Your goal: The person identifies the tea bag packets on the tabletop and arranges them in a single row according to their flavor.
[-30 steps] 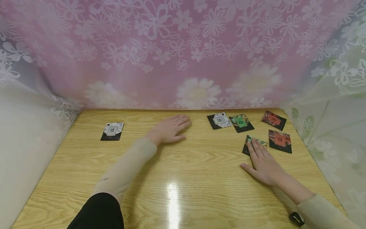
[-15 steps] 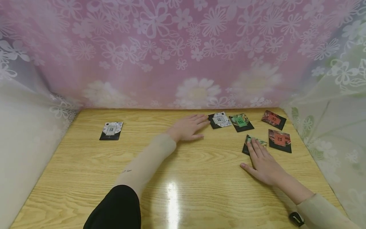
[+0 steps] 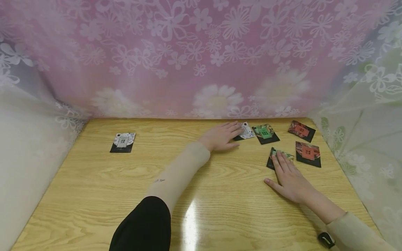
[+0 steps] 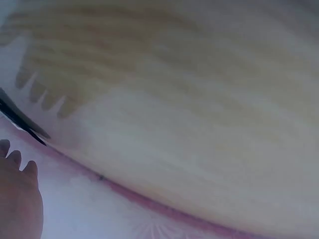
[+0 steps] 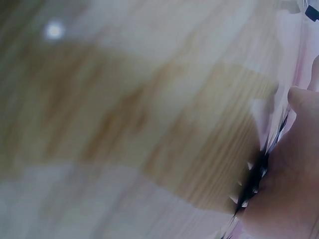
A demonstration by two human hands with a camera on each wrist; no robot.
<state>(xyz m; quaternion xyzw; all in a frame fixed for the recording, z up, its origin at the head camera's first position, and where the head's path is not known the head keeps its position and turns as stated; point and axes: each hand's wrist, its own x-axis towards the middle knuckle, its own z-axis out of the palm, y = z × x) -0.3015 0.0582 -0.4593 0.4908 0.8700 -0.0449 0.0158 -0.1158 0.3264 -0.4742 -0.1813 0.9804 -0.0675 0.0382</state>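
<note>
One green-and-black packet (image 3: 270, 162) partly beneath the outstretched right hand (image 3: 290, 183)

Wooden tabletop (image 3: 69, 195): widest passage lies between left white-and-black sachet (image 3: 123, 143) and left sleeve (image 3: 179, 174). 2nd passage: wood between the 2 arms, blocked at its far end by left hand (image 3: 221, 136), fingers over far white-and-black sachet (image 3: 248, 131). Far green sachet (image 3: 265, 134) sits just beside it; whether they touch, cannot tell. Narrow gap from there to far red sachet (image 3: 301, 131). Right hand (image 3: 290, 181) rests on near green sachet (image 3: 270, 162); near red sachet (image 3: 308, 154) just beside. Pink floral curtain (image 3: 201, 52) bounds far edge.
</note>
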